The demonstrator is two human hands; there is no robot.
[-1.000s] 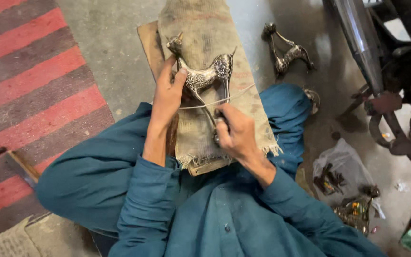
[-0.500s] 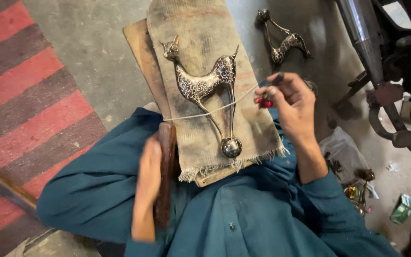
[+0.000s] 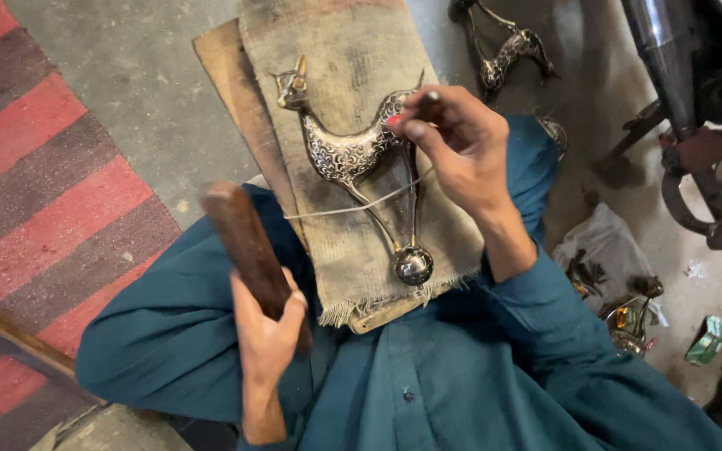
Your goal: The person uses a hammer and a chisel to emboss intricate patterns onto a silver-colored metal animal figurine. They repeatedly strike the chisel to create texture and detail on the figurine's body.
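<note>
A silvery engraved metal deer figure [image 3: 344, 150] lies on burlap cloth [image 3: 353, 67] over a wooden board [image 3: 227, 75] across my lap. A taut cord [image 3: 353, 207] crosses the figure's legs. My left hand [image 3: 265, 334] grips a brown wooden block [image 3: 244, 242], raised above my left knee. My right hand [image 3: 453, 142] pinches a small thin tool [image 3: 424, 98] over the deer's rump. A shiny metal ball [image 3: 413, 266] sits at the end of the figure's legs.
A second metal deer figure [image 3: 507, 50] lies on the concrete floor beyond the board. A red and grey striped mat [image 3: 35, 167] is on the left. Dark metal machine parts [image 3: 695, 125] stand at the right, with small metal pieces on a plastic bag [image 3: 620, 284].
My left hand has lifted the wooden block up from beside the board. My right hand has moved from the cord's right end to the deer's rump.
</note>
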